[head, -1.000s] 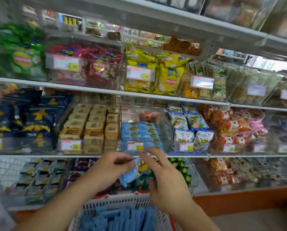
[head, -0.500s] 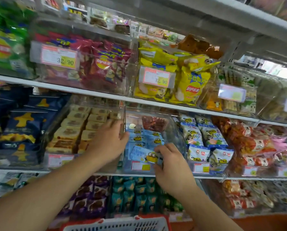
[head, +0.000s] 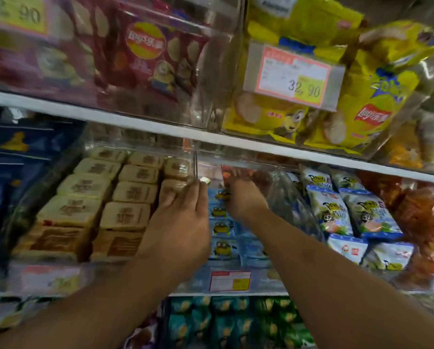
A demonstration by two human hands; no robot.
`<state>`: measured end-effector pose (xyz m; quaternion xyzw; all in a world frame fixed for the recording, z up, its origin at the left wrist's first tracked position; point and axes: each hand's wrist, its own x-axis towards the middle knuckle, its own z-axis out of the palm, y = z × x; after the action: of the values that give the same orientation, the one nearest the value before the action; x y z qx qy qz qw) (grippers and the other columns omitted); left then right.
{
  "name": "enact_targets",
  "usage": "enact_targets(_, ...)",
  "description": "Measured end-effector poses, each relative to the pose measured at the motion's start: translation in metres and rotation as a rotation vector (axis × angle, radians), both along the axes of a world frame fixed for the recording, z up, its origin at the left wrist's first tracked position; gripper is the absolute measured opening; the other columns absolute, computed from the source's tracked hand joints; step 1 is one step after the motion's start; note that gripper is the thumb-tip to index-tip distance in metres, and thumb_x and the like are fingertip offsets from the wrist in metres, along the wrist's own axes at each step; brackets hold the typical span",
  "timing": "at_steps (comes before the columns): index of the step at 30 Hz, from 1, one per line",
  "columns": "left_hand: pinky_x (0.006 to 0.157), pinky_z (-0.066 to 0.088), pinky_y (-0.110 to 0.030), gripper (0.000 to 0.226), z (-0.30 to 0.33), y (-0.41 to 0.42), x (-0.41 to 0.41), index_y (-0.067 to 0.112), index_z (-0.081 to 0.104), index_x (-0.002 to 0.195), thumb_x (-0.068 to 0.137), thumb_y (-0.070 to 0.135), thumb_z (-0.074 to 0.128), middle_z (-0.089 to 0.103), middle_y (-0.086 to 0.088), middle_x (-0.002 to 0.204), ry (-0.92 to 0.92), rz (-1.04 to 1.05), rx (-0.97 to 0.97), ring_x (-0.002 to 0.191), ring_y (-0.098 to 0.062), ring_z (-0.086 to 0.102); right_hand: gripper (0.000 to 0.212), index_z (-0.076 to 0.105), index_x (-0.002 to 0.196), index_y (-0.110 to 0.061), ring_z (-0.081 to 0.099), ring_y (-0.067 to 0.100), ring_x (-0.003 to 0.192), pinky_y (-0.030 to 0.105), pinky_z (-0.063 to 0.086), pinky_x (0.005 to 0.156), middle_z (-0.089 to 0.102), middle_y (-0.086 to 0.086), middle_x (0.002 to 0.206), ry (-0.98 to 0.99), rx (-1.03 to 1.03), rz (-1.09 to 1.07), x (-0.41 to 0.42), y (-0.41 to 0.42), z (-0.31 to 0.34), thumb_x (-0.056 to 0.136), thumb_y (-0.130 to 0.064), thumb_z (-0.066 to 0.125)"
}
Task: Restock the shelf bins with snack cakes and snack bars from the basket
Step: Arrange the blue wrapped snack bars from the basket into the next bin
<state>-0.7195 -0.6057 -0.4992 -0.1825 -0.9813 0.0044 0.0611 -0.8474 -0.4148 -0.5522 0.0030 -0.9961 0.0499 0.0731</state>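
Observation:
A clear shelf bin [head: 281, 187] on the middle shelf holds rows of blue snack packs [head: 222, 245] printed with a yellow cartoon figure. My right hand [head: 243, 200] reaches deep into this bin. Its fingers curl around one blue snack pack [head: 223, 194] at the rear of the left row; the fingertips are hidden. My left hand [head: 183, 217] pinches the top edge of the bin's clear left wall [head: 195, 170], its thumb and fingers closed on it. The basket is out of view.
Left of that bin, tan wrapped cakes [head: 125, 215] fill a neighbouring bin. To the right are white-and-blue snack bags [head: 349, 212] and orange packs [head: 422, 212]. Chip bags [head: 362, 96] sit on the shelf above, close overhead. Green packs [head: 236, 321] lie on the shelf below.
The view has closed in on the shelf. My right hand carried the blue pack from the bin's front to its back. My left hand shifted onto the bin's left wall.

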Motion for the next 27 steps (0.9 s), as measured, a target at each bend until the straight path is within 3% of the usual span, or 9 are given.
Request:
enact_targets(2,0.120,0.024,-0.047,0.083,-0.001,0.000,-0.002,0.006,-0.020,0.160,0.107,0.033,0.037,-0.011,-0.011,0.172,-0.005,-0.005,-0.001,0.156,-0.030,0.010,0.040,0.055,0.120,-0.023,0.065,0.040,0.103,0.053,0.061,0.077,0.065,0.015,0.114,-0.015,0.028,0.043,-0.013,-0.004,-0.002,0.084,-0.015,0.070)
enact_targets(6,0.121,0.023,-0.042,0.084,-0.006,0.001,-0.002,0.005,-0.019,0.160,0.106,0.034,0.037,-0.009,-0.010,0.172,0.020,-0.013,0.002,0.156,-0.028,0.009,0.029,0.059,0.103,-0.024,0.067,0.039,0.097,0.050,0.061,0.079,0.065,0.014,0.108,-0.039,0.051,0.060,-0.026,-0.002,-0.011,0.081,-0.006,0.067)
enact_targets(9,0.124,0.019,-0.044,0.082,-0.015,0.000,-0.008,0.002,-0.008,0.162,0.103,0.033,0.038,-0.009,-0.013,0.172,0.018,-0.034,-0.019,0.157,-0.029,0.009,0.032,0.049,0.091,-0.031,0.066,0.038,0.094,0.048,0.060,0.079,0.062,0.011,0.106,-0.049,0.038,0.087,-0.026,-0.001,-0.017,0.082,-0.006,0.068)
enact_targets(16,0.127,0.015,-0.048,0.081,-0.029,-0.001,-0.014,-0.002,-0.003,0.161,0.099,0.033,0.035,-0.008,-0.019,0.171,0.059,-0.076,-0.014,0.158,-0.029,0.008,0.031,0.060,0.108,-0.018,0.059,0.033,0.100,0.042,0.057,0.083,0.055,0.012,0.117,-0.079,-0.015,0.102,-0.018,0.001,-0.017,0.080,-0.015,0.073)
enact_targets(20,0.127,0.013,-0.048,0.079,-0.032,-0.003,-0.016,-0.003,0.007,0.162,0.093,0.033,0.021,-0.007,-0.019,0.172,0.054,-0.076,-0.002,0.158,-0.030,0.008,0.035,0.063,0.113,-0.016,0.061,0.029,0.099,0.040,0.059,0.082,0.059,0.010,0.116,-0.100,-0.061,0.071,-0.004,0.008,-0.006,0.080,-0.018,0.072)
enact_targets(24,0.127,0.017,-0.046,0.084,-0.030,-0.002,-0.015,-0.002,-0.002,0.162,0.098,0.029,0.041,-0.002,-0.019,0.172,0.032,-0.068,0.020,0.157,-0.030,0.014,0.037,0.063,0.117,-0.014,0.064,0.030,0.100,0.038,0.059,0.079,0.061,0.008,0.110,-0.079,-0.105,0.003,0.039,0.018,0.017,0.081,-0.015,0.070)
enact_targets(27,0.125,0.023,-0.046,0.076,-0.028,-0.005,-0.015,0.001,0.010,0.161,0.096,0.025,0.040,0.009,-0.017,0.171,0.027,-0.084,0.078,0.155,-0.030,0.021,0.040,0.061,0.124,-0.011,0.059,0.034,0.110,0.040,0.056,0.088,0.055,0.013,0.129,0.003,-0.149,0.005,0.094,0.022,0.033,0.083,-0.010,0.064)
